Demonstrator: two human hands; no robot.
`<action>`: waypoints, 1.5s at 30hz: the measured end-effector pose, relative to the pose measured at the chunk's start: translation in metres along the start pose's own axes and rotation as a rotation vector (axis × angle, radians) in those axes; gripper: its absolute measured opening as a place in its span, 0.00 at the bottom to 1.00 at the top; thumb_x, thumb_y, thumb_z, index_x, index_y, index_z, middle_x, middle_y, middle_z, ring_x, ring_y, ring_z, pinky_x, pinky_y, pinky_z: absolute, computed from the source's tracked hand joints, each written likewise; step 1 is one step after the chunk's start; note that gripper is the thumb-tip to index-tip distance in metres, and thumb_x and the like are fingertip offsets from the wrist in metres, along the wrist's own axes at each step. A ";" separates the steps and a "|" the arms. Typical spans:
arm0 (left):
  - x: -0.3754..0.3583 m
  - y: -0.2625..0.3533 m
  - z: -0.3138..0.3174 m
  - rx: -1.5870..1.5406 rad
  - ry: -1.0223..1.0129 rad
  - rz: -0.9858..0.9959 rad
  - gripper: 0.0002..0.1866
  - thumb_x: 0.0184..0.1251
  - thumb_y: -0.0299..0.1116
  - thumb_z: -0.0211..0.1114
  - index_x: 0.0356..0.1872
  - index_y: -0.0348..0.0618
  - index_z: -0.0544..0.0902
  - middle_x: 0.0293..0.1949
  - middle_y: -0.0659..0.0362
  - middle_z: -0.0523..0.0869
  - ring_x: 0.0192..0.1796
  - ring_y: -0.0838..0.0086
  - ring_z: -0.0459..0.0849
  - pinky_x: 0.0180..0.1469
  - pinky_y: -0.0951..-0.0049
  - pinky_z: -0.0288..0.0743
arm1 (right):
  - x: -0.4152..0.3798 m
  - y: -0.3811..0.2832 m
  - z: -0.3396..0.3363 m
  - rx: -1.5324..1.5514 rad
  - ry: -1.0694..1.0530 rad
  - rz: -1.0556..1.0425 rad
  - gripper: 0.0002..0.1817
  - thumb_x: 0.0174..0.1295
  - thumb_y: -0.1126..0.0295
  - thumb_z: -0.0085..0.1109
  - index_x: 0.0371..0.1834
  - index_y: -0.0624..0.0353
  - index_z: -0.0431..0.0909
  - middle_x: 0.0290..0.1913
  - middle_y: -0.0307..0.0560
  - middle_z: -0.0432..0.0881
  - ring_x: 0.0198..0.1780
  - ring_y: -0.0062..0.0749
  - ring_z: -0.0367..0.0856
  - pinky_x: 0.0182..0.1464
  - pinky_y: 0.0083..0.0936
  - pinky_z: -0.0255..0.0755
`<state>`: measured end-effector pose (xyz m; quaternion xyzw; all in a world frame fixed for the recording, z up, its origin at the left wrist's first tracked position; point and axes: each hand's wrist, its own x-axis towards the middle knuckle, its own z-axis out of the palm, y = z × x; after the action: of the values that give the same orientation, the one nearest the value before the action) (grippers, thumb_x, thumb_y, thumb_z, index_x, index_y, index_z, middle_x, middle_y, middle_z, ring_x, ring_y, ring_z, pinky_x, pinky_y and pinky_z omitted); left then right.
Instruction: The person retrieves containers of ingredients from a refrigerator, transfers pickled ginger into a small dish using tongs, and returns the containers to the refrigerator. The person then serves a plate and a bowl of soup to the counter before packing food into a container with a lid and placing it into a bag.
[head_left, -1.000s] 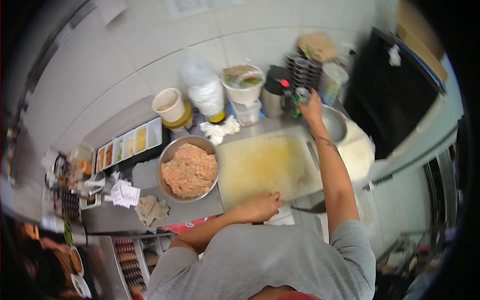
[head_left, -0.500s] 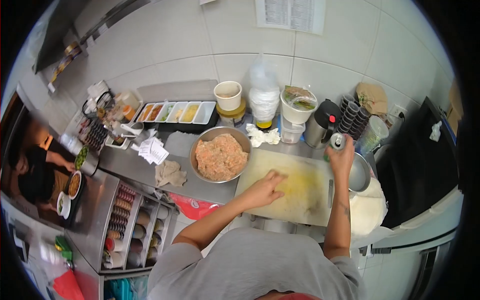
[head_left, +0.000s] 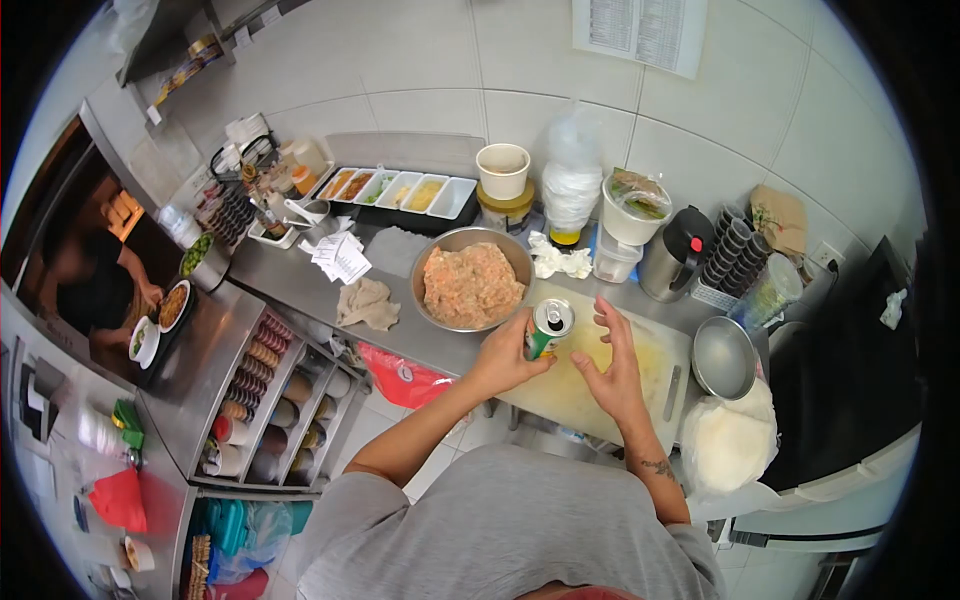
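My left hand is wrapped around a green drink can, whose top is opened, above the near left part of the cutting board. Just right of the can, my right hand is raised with its fingers apart and holds nothing. Behind the can stands a metal bowl filled with a pinkish minced mixture. A knife lies along the board's right edge. To the right of the board is a smaller metal bowl.
Tubs of toppings, a white container, stacked bowls and a steel thermos jug line the wall. A crumpled cloth lies left of the big bowl. Dough-like white sheets sit at right. Another person stands far left beside food bowls.
The can has gone from my right hand to my left, moving leftward from the small bowl to over the board. My right hand has opened. The camera view has shifted.
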<state>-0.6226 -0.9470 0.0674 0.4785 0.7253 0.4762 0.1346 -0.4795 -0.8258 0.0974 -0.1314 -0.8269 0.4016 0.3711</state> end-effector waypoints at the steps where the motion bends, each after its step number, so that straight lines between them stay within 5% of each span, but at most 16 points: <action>1: -0.002 0.001 -0.004 -0.013 0.011 0.000 0.28 0.43 0.39 0.72 0.44 0.41 0.68 0.35 0.50 0.76 0.36 0.58 0.78 0.36 0.64 0.71 | -0.004 0.021 0.002 -0.051 0.009 0.015 0.32 0.54 0.62 0.65 0.61 0.58 0.66 0.53 0.49 0.72 0.51 0.35 0.72 0.48 0.27 0.69; 8: -0.016 0.019 -0.033 0.058 0.091 -0.028 0.32 0.43 0.37 0.71 0.51 0.39 0.69 0.41 0.48 0.77 0.42 0.54 0.77 0.43 0.62 0.71 | -0.047 0.175 0.028 -0.008 0.222 0.320 0.15 0.61 0.68 0.57 0.48 0.63 0.74 0.38 0.43 0.75 0.32 0.24 0.72 0.34 0.19 0.69; 11: -0.017 0.049 -0.055 0.095 0.121 0.137 0.33 0.41 0.35 0.71 0.52 0.39 0.70 0.41 0.49 0.77 0.43 0.54 0.78 0.43 0.62 0.71 | -0.049 0.175 0.030 -0.010 0.250 0.330 0.12 0.63 0.68 0.56 0.45 0.64 0.74 0.31 0.33 0.72 0.30 0.17 0.66 0.34 0.16 0.65; 17: -0.017 0.133 -0.111 0.301 0.128 0.602 0.33 0.35 0.36 0.72 0.49 0.37 0.72 0.43 0.49 0.78 0.41 0.56 0.78 0.42 0.64 0.72 | -0.049 0.181 0.028 0.017 0.206 0.451 0.10 0.61 0.68 0.56 0.41 0.64 0.76 0.33 0.42 0.74 0.29 0.24 0.71 0.34 0.20 0.69; 25: -0.020 0.179 -0.131 0.458 0.223 1.004 0.19 0.48 0.36 0.65 0.39 0.31 0.78 0.34 0.47 0.80 0.22 0.69 0.73 0.20 0.75 0.63 | -0.045 0.167 0.027 -0.170 0.230 0.281 0.09 0.62 0.69 0.54 0.36 0.64 0.75 0.31 0.46 0.73 0.29 0.31 0.71 0.34 0.24 0.68; 32: -0.017 0.196 -0.134 0.554 0.502 1.084 0.17 0.40 0.26 0.69 0.36 0.38 0.78 0.34 0.48 0.82 0.20 0.75 0.70 0.19 0.79 0.60 | -0.046 0.165 0.026 -0.133 0.230 0.275 0.07 0.61 0.70 0.54 0.35 0.64 0.75 0.30 0.46 0.73 0.29 0.31 0.71 0.33 0.24 0.68; 45: -0.032 0.240 -0.143 0.704 0.606 1.011 0.18 0.51 0.24 0.65 0.44 0.45 0.72 0.45 0.43 0.79 0.31 0.69 0.76 0.32 0.73 0.71 | -0.047 0.161 0.027 -0.144 0.291 0.208 0.08 0.62 0.69 0.54 0.35 0.64 0.76 0.32 0.47 0.75 0.31 0.33 0.73 0.36 0.25 0.69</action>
<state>-0.5639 -1.0329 0.3288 0.6190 0.5302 0.3294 -0.4767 -0.4793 -0.7612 -0.0600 -0.2991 -0.7729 0.3545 0.4330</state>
